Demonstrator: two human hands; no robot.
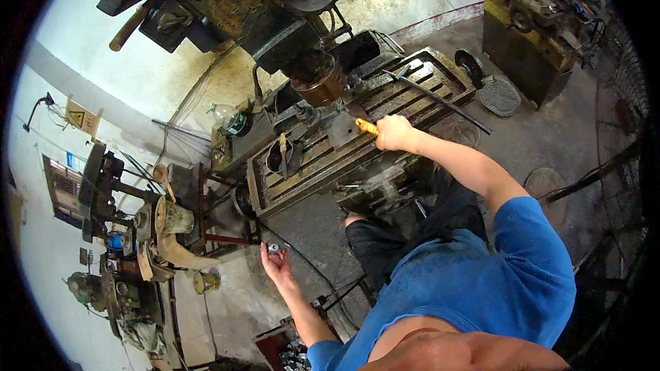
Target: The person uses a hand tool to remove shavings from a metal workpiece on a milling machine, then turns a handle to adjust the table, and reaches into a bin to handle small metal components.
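Note:
My left hand [277,268] is low and left of the machine, its fingers curled around a small round silver metal part [273,249]. Out over the front edge of the slotted machine table [317,183], my right hand [397,133] is closed round a yellow tool [366,126]. The tool's front end points at a flat metal plate [342,130] on the table, below the brown spindle housing [320,82]; its exact kind is hard to make out. Left on the table stands a dark pot [276,158] with a wooden-handled brush [283,148] in it.
A long metal bar [447,102] lies across the table's right end. Behind its left end is a clear plastic bottle [225,118]. A bin of metal parts [294,357] stands by my left elbow. Another machine [127,213] is along the left wall, and a yellow cabinet [522,41] stands far right.

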